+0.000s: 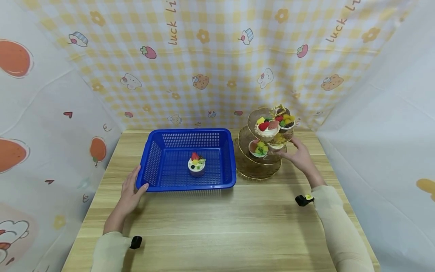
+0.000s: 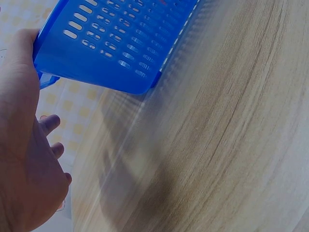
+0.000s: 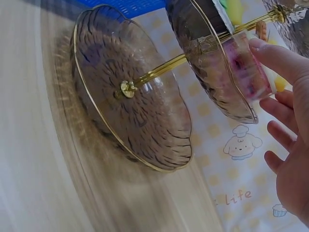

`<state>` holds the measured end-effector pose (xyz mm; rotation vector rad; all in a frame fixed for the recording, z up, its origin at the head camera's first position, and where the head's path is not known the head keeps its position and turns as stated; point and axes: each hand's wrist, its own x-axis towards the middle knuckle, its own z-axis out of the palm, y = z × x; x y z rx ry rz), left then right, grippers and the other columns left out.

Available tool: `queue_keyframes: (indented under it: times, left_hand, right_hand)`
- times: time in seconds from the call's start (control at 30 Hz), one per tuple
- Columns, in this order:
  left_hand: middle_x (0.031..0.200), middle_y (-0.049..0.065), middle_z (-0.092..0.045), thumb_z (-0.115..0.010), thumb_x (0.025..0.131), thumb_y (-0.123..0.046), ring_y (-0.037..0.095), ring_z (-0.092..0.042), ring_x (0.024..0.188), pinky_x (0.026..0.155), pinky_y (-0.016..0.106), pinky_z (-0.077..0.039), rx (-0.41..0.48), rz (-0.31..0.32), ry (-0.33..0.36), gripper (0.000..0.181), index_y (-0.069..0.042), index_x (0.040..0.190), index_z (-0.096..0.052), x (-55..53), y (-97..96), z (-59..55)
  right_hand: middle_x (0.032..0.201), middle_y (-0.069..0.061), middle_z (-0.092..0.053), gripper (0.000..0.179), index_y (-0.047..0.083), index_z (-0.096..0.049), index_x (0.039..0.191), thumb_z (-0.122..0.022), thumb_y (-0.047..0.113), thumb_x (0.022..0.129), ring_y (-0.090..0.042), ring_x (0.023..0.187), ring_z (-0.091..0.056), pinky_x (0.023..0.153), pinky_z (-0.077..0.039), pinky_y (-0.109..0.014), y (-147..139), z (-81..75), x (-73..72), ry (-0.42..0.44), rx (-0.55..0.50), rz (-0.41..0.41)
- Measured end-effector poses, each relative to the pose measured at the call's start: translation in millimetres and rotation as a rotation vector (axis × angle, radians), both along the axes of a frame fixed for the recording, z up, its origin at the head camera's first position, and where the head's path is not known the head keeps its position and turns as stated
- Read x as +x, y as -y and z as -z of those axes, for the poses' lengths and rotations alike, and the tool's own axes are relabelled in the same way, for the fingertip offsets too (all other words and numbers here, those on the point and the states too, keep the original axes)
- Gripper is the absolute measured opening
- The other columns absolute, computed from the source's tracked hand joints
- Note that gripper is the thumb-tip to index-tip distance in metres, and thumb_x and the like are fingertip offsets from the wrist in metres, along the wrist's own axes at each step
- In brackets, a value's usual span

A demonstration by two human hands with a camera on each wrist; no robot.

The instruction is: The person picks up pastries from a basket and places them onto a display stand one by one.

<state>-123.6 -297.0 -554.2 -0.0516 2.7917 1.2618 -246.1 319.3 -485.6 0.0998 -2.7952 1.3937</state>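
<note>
My left hand (image 1: 130,189) grips the front left corner of a blue plastic basket (image 1: 190,187), its thumb over the rim. Inside the basket stands a cupcake (image 1: 197,166) topped with fruit. On the right rises a three-tier cake stand (image 1: 258,172) of clear brownish plates with gold rims. My right hand (image 1: 300,156) reaches in at its middle tier. There, in the right wrist view, thumb and fingers pinch a pink-and-white cupcake (image 3: 244,67). In the head view the top plate partly hides that cupcake. Another fruit cupcake (image 1: 258,148) sits on the same tier.
The stand's top tier carries a cupcake with strawberry (image 1: 266,128) and a dark cupcake (image 1: 286,122), close above my right hand. Basket and stand stand side by side on the wooden table (image 1: 217,226). A checked cloth (image 1: 217,75) hangs behind them.
</note>
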Motion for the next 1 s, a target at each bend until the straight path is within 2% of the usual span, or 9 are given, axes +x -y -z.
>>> queue_keyframes:
  times: [0.17, 0.37, 0.57, 0.73, 0.8, 0.87, 1.0]
  left_hand:
    - [0.167, 0.02, 0.0, -0.049, 0.101, -0.042, 0.056, 0.005, 0.149, 0.107, 0.082, 0.0, -0.001, -0.001, 0.0, 0.077, -0.035, 0.16, 0.001, 0.6, -0.1, 0.5]
    - [0.168, 0.019, 0.001, -0.048, 0.102, -0.042, 0.055, 0.006, 0.149, 0.108, 0.081, 0.001, 0.0, -0.003, 0.003, 0.076, -0.036, 0.159, 0.001, 0.3, 0.3, 0.5]
    - [0.167, 0.02, 0.0, -0.049, 0.101, -0.041, 0.056, 0.004, 0.148, 0.107, 0.082, -0.001, -0.003, -0.003, -0.007, 0.077, -0.034, 0.16, 0.0, 0.8, 0.6, 1.6]
    - [0.167, 0.02, 0.001, -0.049, 0.101, -0.04, 0.056, 0.005, 0.148, 0.107, 0.082, 0.0, 0.001, -0.003, 0.001, 0.077, -0.034, 0.16, 0.001, 0.9, 0.9, 1.8]
    - [0.167, 0.02, 0.001, -0.049, 0.101, -0.04, 0.055, 0.005, 0.149, 0.107, 0.082, 0.0, 0.004, -0.002, 0.005, 0.077, -0.033, 0.16, 0.001, 1.0, 0.9, 1.4]
    - [0.167, 0.019, 0.001, -0.049, 0.102, -0.041, 0.055, 0.005, 0.149, 0.107, 0.082, 0.0, 0.006, 0.0, 0.004, 0.077, -0.033, 0.16, 0.001, 1.0, 0.9, 1.2]
    - [0.168, 0.018, 0.002, -0.049, 0.102, -0.041, 0.054, 0.005, 0.149, 0.107, 0.083, -0.001, 0.007, 0.004, 0.002, 0.077, -0.034, 0.16, 0.002, 0.4, 0.8, 1.3]
  right_hand:
    - [0.152, -0.021, -0.044, 0.076, 0.008, -0.046, 0.147, -0.081, 0.026, 0.082, -0.042, 0.143, -0.034, 0.118, -0.022, -0.063, -5.1, -1.2, 10.2, -0.042, -0.007, 0.002]
    - [0.15, -0.017, -0.048, 0.076, 0.011, -0.046, 0.147, -0.082, 0.025, 0.082, -0.036, 0.144, -0.034, 0.118, -0.023, -0.058, -6.7, -5.8, 23.9, -0.049, -0.04, 0.016]
    - [0.148, -0.017, -0.049, 0.077, 0.013, -0.046, 0.148, -0.082, 0.026, 0.082, -0.037, 0.142, -0.035, 0.115, -0.025, -0.06, -4.2, -9.4, 37.4, -0.077, -0.028, 0.02]
    - [0.147, -0.012, -0.05, 0.075, 0.019, -0.048, 0.147, -0.082, 0.025, 0.081, -0.033, 0.137, -0.04, 0.115, -0.029, -0.057, 3.5, -9.6, 51.2, -0.119, -0.017, 0.033]
    - [0.145, -0.011, -0.053, 0.074, 0.019, -0.05, 0.146, -0.083, 0.021, 0.08, -0.03, 0.134, -0.043, 0.114, -0.031, -0.049, 8.2, -9.1, 56.5, -0.152, -0.015, 0.041]
    - [0.142, -0.01, -0.056, 0.073, 0.017, -0.052, 0.144, -0.084, 0.016, 0.079, -0.024, 0.131, -0.046, 0.113, -0.033, -0.037, 13.6, -8.2, 62.0, -0.194, 0.0, 0.046]
    - [0.136, -0.016, -0.06, 0.068, 0.006, -0.057, 0.138, -0.084, 0.004, 0.075, -0.011, 0.123, -0.049, 0.107, -0.032, -0.014, 30.1, -9.7, 75.0, -0.268, -0.013, 0.041]
